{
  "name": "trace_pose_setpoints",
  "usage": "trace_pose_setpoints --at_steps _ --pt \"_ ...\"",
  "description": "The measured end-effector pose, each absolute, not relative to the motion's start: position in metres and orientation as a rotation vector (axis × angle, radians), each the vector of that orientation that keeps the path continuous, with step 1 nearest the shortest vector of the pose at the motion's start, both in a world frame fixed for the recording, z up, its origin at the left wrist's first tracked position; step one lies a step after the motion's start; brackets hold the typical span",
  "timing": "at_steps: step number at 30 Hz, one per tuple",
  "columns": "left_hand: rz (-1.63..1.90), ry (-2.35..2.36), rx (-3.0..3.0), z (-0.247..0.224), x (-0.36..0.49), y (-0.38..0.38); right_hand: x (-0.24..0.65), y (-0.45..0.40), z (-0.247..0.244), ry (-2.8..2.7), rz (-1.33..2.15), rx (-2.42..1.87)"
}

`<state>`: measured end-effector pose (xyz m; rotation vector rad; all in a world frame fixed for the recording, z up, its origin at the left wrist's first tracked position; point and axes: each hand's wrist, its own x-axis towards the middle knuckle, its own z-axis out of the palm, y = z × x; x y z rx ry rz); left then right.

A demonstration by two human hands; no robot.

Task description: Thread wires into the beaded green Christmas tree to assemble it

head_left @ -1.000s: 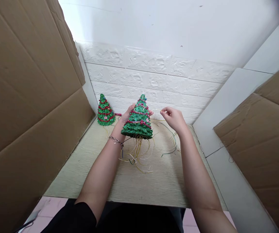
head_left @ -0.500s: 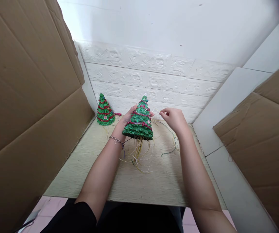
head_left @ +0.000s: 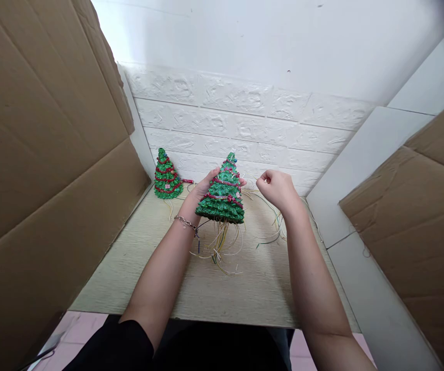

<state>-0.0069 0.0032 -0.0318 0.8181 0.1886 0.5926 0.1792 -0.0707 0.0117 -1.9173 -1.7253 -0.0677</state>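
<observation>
A green ornamental Christmas tree (head_left: 224, 193) with red garlands is held up above the table, leaning a little to the right. My left hand (head_left: 205, 186) is closed around its left and back side, with fingertips showing at the right edge. From the tree's base hangs a bunch of thin yellow and white wires (head_left: 222, 242), their ends close to the tabletop. My right hand (head_left: 274, 186) is apart from the tree, on its right, with fingers curled together. A faint pale strand runs from the tree toward it; what the fingers hold is hidden.
A second green Christmas tree (head_left: 167, 178) stands at the back left, with a red-handled tool (head_left: 187, 181) beside it. Loose wires (head_left: 278, 221) lie on the table (head_left: 237, 304) under my right hand. Cardboard sheets (head_left: 70, 170) flank the left and right; a white brick-pattern wall closes the back.
My right hand has shifted slightly right, its fingers turning from an outstretched pinch to a tighter curl. The held tree has barely moved.
</observation>
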Motion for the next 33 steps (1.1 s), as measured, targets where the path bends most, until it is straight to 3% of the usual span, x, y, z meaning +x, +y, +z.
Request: trace_pose_setpoints --at_steps 15,21,27,33 --pt "0.579 0.217 0.857 -0.032 0.000 0.003 0.184 -0.066 0.010 -1.576 -0.147 -1.991" --pt "0.551 0.197 0.881 -0.035 0.004 0.002 0.184 -0.064 0.006 -1.414 0.023 -1.901" --pt "0.534 0.138 0.893 -0.036 0.005 0.001 0.181 -0.062 0.004 -1.604 -0.248 -1.862" --pt "0.544 0.152 0.925 -0.035 0.003 -0.002 0.172 -0.061 0.001 -1.741 -0.308 -1.870"
